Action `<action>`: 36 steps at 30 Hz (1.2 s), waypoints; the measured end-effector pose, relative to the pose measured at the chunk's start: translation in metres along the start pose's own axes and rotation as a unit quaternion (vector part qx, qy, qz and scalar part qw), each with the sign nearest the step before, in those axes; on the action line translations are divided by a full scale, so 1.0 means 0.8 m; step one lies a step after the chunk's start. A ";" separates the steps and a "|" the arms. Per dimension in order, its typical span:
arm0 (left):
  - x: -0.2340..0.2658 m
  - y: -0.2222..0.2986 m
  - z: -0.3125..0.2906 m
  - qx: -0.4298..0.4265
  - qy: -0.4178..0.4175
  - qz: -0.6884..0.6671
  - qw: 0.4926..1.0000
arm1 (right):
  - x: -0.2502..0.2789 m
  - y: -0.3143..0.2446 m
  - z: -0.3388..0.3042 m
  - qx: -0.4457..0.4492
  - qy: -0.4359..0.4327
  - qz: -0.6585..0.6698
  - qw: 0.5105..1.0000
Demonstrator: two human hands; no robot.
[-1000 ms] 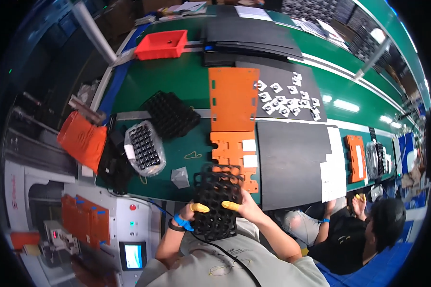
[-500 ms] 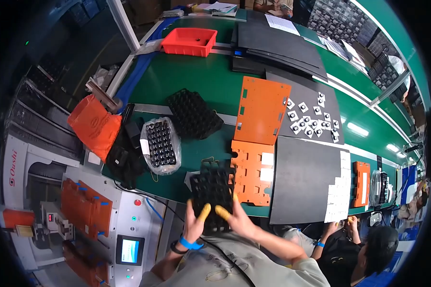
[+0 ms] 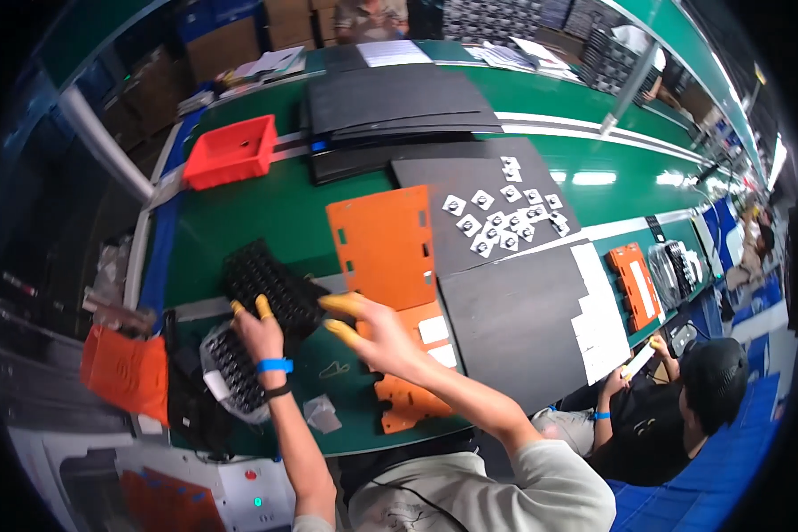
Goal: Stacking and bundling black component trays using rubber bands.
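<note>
Black moulded trays with rows of pockets (image 3: 266,282), apparently one on another, lie at the left of the green table. My left hand (image 3: 262,337), yellow covers on its fingertips, reaches to their near edge with thumb and finger apart, touching it. My right hand (image 3: 377,335), with similar yellow fingertips, hovers by their right end, fingers spread and nothing visible between them. Under and beside my left forearm is a clear bag holding a tray of small black parts (image 3: 230,359). An orange plate (image 3: 381,248) stands beyond my right hand; a second orange plate with cutouts (image 3: 408,403) lies partly beneath my right forearm.
A red bin (image 3: 230,155) sits at the back left. Black sheets (image 3: 399,102) are stacked behind several white square pieces with black centres (image 3: 496,222). An orange bag (image 3: 124,372) hangs at the left edge. A co-worker (image 3: 674,417) sits to the right, holding a white strip.
The black tray I held before my body has moved forward and left, onto the other tray. My right hand has come off it. The view has shifted to the right.
</note>
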State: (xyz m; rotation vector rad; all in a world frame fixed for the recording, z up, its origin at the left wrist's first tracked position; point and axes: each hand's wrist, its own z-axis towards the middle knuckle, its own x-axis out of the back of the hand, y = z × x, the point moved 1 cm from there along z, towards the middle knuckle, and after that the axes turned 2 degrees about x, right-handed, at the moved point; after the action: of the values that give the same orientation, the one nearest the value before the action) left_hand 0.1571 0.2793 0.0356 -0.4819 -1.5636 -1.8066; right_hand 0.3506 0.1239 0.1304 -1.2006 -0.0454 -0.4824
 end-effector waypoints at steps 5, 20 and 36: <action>0.018 0.007 0.007 0.008 -0.011 0.169 0.986 | 0.274 0.098 -0.029 -0.096 0.343 -0.078 0.931; 0.038 -0.004 -0.079 -0.043 0.120 0.124 0.984 | 0.699 0.519 0.020 -0.329 0.315 -0.456 0.765; 0.028 0.084 -0.162 -0.001 0.068 0.079 0.994 | 0.688 0.488 0.039 -0.305 0.342 -0.317 0.831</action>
State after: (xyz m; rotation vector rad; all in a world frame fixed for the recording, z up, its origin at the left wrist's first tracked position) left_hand 0.2092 0.1462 0.0715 -0.4600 -1.3906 -1.6842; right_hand 1.0007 0.0743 -0.0456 -1.5588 0.3648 -1.5904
